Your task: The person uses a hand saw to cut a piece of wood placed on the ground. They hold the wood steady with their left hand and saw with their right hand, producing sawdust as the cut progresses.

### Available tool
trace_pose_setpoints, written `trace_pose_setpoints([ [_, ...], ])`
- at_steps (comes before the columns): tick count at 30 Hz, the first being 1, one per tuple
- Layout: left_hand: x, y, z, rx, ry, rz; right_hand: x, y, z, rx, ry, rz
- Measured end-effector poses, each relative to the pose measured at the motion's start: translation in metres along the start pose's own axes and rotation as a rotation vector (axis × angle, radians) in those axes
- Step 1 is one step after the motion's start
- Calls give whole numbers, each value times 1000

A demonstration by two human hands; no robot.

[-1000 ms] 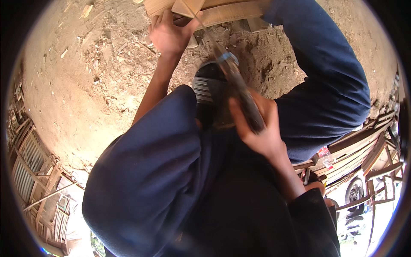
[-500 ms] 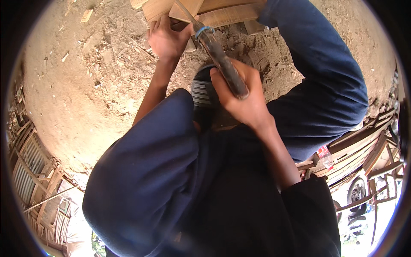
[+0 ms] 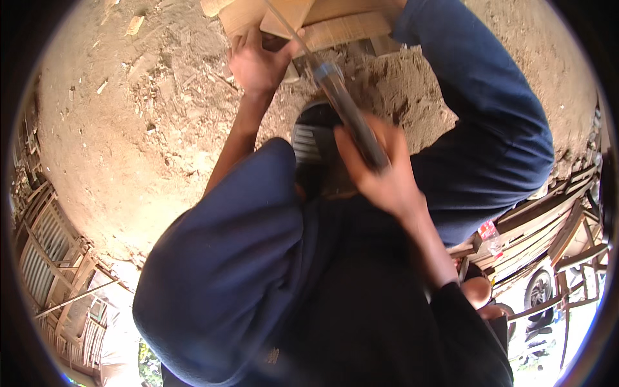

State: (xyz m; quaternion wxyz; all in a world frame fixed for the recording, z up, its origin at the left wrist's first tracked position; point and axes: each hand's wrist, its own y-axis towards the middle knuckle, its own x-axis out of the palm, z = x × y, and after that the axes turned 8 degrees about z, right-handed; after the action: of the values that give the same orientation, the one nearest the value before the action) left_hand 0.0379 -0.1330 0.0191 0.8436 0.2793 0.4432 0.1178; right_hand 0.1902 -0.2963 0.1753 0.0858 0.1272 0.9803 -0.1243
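My right hand [image 3: 383, 168] is closed around the dark, round handle of a long, thin metal-bladed hand tool [image 3: 348, 106] with a blue band where handle meets blade. The blade slants up and left over pale wooden boards [image 3: 348, 27] at the top edge, and its far end runs out of view. Whether it is a file or a chisel does not show. My left hand [image 3: 258, 68] presses on the near left edge of the boards, thumb beside the blade and fingers bent over the wood. Slight blur softens the right hand.
A dark shoe with pale stripes [image 3: 309, 138] is under the tool, between my bent blue-clad legs [image 3: 490, 122]. Wood chips litter the dirt floor [image 3: 129, 135]. Stacked planks [image 3: 535, 222], a plastic bottle [image 3: 490, 235] and a wheel [image 3: 538, 290] are at right. Part of another person [image 3: 477, 293] shows behind.
My right hand has drawn the tool back toward me and slightly right. My left hand stays on the boards. Part of another person has come into view at lower right.
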Motion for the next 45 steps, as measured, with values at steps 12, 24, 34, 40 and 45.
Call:
trace_pose_setpoints([
  [12,2,4,6,-51,-11,-51,-8,21,-10,147,1,-8],
  [24,0,7,16,-11,48,-80,-53,32,-16,157,-163,53],
  [34,7,32,34,-52,-93,-159,-40,40,-5,122,-74,39],
  [40,15,24,24,40,-87,-72,-55,7,5,107,-152,4],
  [45,15,21,21,6,-71,-111,-39,46,-6,96,-104,15],
])
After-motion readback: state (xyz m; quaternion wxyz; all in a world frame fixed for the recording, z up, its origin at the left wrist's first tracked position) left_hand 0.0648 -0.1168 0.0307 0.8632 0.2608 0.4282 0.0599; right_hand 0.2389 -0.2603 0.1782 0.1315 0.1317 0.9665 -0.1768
